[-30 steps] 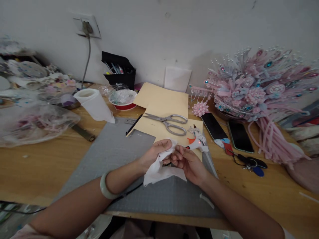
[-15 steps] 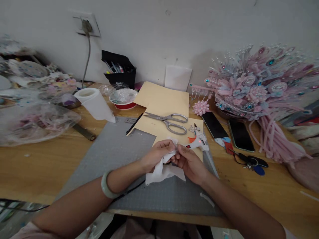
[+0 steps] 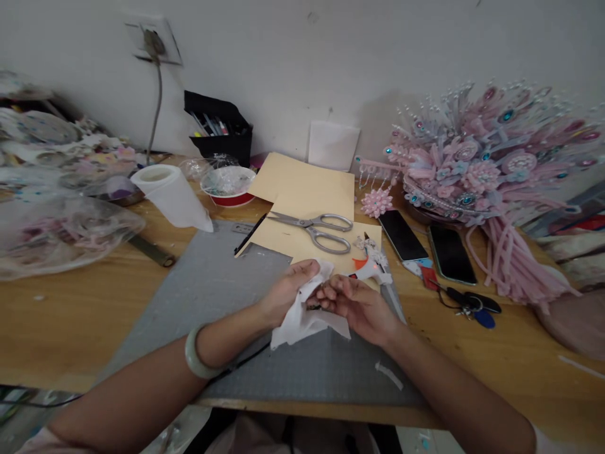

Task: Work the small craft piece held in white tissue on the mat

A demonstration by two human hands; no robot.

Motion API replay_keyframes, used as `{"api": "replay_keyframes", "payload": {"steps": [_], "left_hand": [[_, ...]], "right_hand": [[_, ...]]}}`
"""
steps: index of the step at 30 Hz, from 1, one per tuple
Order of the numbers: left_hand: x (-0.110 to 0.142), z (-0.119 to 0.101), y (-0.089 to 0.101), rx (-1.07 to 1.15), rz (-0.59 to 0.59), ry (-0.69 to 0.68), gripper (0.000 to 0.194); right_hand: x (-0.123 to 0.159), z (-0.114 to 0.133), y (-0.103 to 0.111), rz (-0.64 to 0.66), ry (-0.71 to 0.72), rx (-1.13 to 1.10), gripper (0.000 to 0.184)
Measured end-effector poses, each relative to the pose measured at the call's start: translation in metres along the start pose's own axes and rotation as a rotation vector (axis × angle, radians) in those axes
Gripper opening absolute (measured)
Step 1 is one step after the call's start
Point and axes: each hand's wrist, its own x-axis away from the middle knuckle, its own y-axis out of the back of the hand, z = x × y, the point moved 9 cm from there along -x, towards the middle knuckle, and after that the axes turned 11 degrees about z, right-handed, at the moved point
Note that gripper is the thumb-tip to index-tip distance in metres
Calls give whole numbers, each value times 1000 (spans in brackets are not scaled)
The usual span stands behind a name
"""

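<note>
At the left of the table (image 3: 70, 334), we see a white roll (image 3: 177, 202). Over the gray mat (image 3: 208, 284), our left hand (image 3: 287, 293) pinches a white cloth (image 3: 300, 326) with closed fingers. Our right hand (image 3: 362, 309) is beside it; we cannot tell whether its curled fingers hold anything. Farther right, we see two phones (image 3: 401, 234).

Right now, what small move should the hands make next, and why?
Probably have the right hand pinch the loose lower edge of the white sheet: the left hand grips its upper part, the right is already beside it, and no fingers hold that edge.
</note>
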Motion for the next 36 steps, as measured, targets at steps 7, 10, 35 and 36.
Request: {"api": "replay_keyframes", "payload": {"steps": [7,10,35,36], "left_hand": [[6,-8,3,-380,-94,-33,28],[7,-9,2,-442,-92,-31,28],[3,-5,-9,-58,63,-38,24],[4,-5,-9,-106,48,-48,24]], "right_hand": [[-2,-14,7,-34,-22,49,16],[-3,-14,11,-60,-26,72,13],[4,-10,3,-38,-42,92,18],[3,-12,8,-77,-43,95,19]]}}
